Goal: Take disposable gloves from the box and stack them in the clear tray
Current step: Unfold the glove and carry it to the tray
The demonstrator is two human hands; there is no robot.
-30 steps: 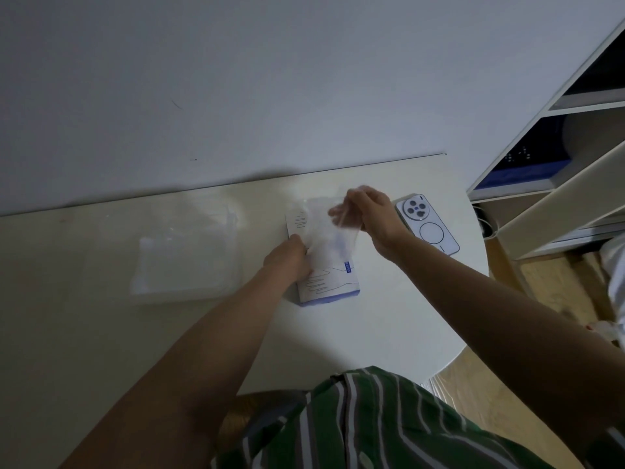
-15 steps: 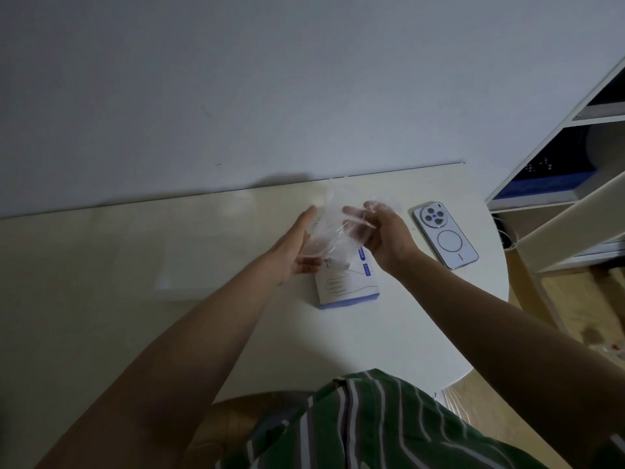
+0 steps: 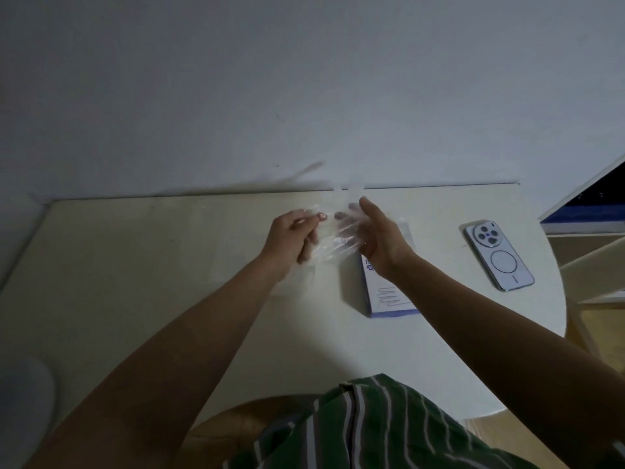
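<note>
Glove first: it's a thin see-through plastic one, held up in the air between both hands, above and a bit to the left of the box. It's blurry, and one wispy end of it sticks up past the back edge of the table.

The left hand has its fingers curled in and is pinching the left side of the glove between thumb and fingertips. The right hand is palm-left with the thumb pointing up. Its fingers show through the film, but honestly I can't tell if it's actually gripping or if the plastic is just draped over them.

The box is white with a blue edge and a hand-outline drawing on top. It lies flat on the table, partly hidden under the right wrist.

Right of the box, well apart from it, a phone lies face down with its camera ring at the far end. Further right of the box, past the table's rounded edge, there's a bit of shelf. Nearer than the box, at the bottom, you get a green striped shirt.
</note>
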